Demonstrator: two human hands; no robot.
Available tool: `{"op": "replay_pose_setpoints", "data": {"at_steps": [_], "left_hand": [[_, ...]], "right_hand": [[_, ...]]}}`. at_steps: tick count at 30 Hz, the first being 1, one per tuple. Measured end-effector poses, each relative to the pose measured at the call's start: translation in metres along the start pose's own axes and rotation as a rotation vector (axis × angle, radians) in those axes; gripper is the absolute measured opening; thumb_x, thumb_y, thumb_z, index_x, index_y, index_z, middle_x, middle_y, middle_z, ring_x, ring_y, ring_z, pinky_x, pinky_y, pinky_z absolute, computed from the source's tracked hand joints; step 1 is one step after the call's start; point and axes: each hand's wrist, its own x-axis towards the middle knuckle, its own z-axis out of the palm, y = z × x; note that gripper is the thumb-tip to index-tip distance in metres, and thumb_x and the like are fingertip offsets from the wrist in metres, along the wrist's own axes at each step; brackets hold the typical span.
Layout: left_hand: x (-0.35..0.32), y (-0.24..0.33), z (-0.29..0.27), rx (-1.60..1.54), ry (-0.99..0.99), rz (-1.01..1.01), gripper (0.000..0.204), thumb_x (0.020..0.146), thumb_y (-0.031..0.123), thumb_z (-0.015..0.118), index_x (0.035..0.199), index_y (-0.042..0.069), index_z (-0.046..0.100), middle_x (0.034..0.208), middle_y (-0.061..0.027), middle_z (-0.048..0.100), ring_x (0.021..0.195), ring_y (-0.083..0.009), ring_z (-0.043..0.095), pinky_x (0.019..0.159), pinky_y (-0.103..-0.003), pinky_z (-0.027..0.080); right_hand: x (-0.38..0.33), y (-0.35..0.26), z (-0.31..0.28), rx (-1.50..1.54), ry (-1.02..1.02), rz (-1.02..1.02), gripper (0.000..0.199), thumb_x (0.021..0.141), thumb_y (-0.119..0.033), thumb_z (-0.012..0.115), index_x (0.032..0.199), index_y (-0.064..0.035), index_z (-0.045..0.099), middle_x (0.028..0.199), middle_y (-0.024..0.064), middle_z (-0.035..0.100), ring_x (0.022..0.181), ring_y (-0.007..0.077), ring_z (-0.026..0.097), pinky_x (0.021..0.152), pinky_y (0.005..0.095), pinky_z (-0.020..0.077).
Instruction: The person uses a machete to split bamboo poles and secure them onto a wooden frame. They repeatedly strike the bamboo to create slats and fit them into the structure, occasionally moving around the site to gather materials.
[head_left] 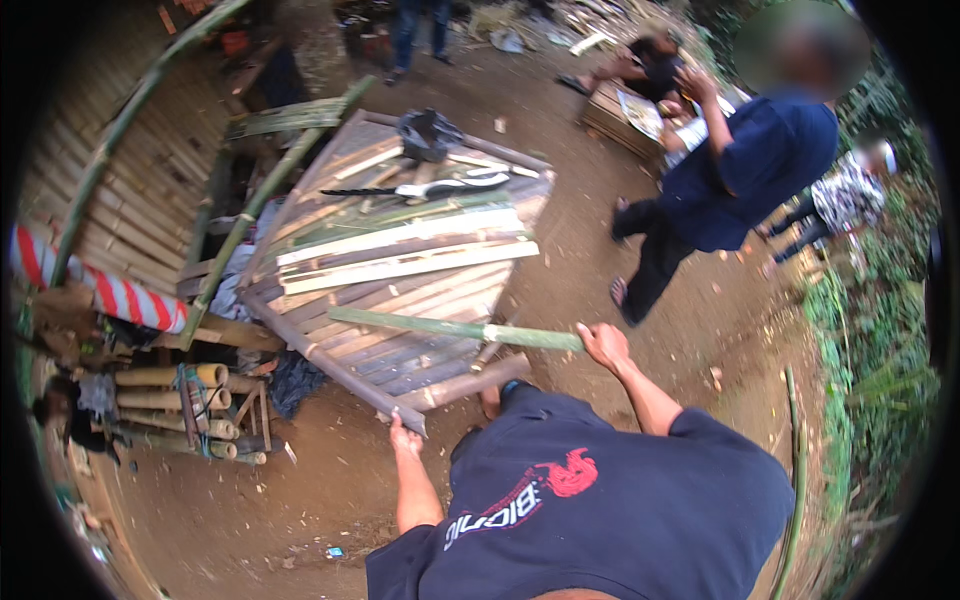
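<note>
The right hand (603, 345) is closed around the near end of a green bamboo pole (455, 328), which runs from the fist out to the left, lying across the lower part of a bamboo platform (400, 260); the left hand (405, 438) is lower, its fingers curled round the near corner of the platform's frame, where a thick grey pole along the edge ends; both forearms come up from a dark shirt with a red and white print that fills the bottom of the view.

The platform is a slatted panel of split bamboo, tilted and resting on the dirt ground (600, 260); two pale strips (400, 250) lie across its middle, well beyond the green pole; further up lie a long knife (420, 188) with a dark curved blade and a black bag (428, 133) at the far edge.

To the left of the platform stands a woven bamboo wall (140, 190), with long green stems leaning against it; a red and white striped roll (100, 290) lies below it, and under that a bundle of short bamboo lengths (180, 410) tied together.

To the right, well apart from the hands, a person in a dark blue shirt (760, 170) bends forward on the dirt; another person in a patterned top (845, 195) is just behind, beside green plants (880, 380) along the right edge; a crate (625, 120) sits on the ground at the top.
</note>
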Motion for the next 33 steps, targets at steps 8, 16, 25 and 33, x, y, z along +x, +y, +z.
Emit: {"op": "replay_pose_setpoints", "data": {"at_steps": [8, 16, 25, 33], "left_hand": [[0.008, 0.007, 0.003, 0.086, 0.084, 0.038, 0.037, 0.095, 0.028, 0.057, 0.122, 0.001, 0.056, 0.116, -0.0112, 0.061, 0.103, -0.0274, 0.061, 0.089, -0.044, 0.05], [-0.032, 0.041, -0.007, 0.644, -0.159, -0.071, 0.078, 0.086, 0.053, 0.063, 0.142, 0.006, 0.037, 0.146, -0.0185, 0.037, 0.133, -0.0337, 0.039, 0.107, -0.047, 0.034], [-0.005, 0.135, -0.132, 0.652, -0.141, -0.029, 0.057, 0.095, 0.045, 0.051, 0.135, 0.004, 0.044, 0.129, -0.0163, 0.057, 0.115, -0.0291, 0.057, 0.097, -0.042, 0.045], [-0.004, 0.219, -0.16, 0.781, 0.039, 0.037, 0.046, 0.097, 0.041, 0.049, 0.128, 0.007, 0.05, 0.123, -0.0107, 0.062, 0.105, -0.0243, 0.061, 0.088, -0.038, 0.05]], "right_hand": [[-0.025, -0.015, -0.004, -0.029, 0.143, 0.017, 0.059, 0.089, -0.053, 0.049, 0.073, 0.0001, 0.069, 0.068, 0.0249, 0.062, 0.07, 0.0399, 0.064, 0.068, 0.0479, 0.0482], [-0.1, -0.039, 0.017, 0.114, 0.181, 0.169, 0.063, 0.088, -0.054, 0.051, 0.069, 0.0052, 0.062, 0.06, 0.0221, 0.055, 0.06, 0.0311, 0.059, 0.063, 0.0444, 0.0441], [-0.213, -0.129, 0.133, 0.301, 0.14, 0.293, 0.064, 0.087, -0.055, 0.053, 0.07, 0.006, 0.057, 0.056, 0.0175, 0.047, 0.056, 0.0213, 0.048, 0.06, 0.0429, 0.042], [-0.224, -0.145, 0.16, 0.301, 0.21, 0.28, 0.062, 0.086, -0.053, 0.054, 0.059, 0.0033, 0.055, 0.052, 0.0168, 0.051, 0.049, 0.026, 0.05, 0.055, 0.0457, 0.0404]]}}
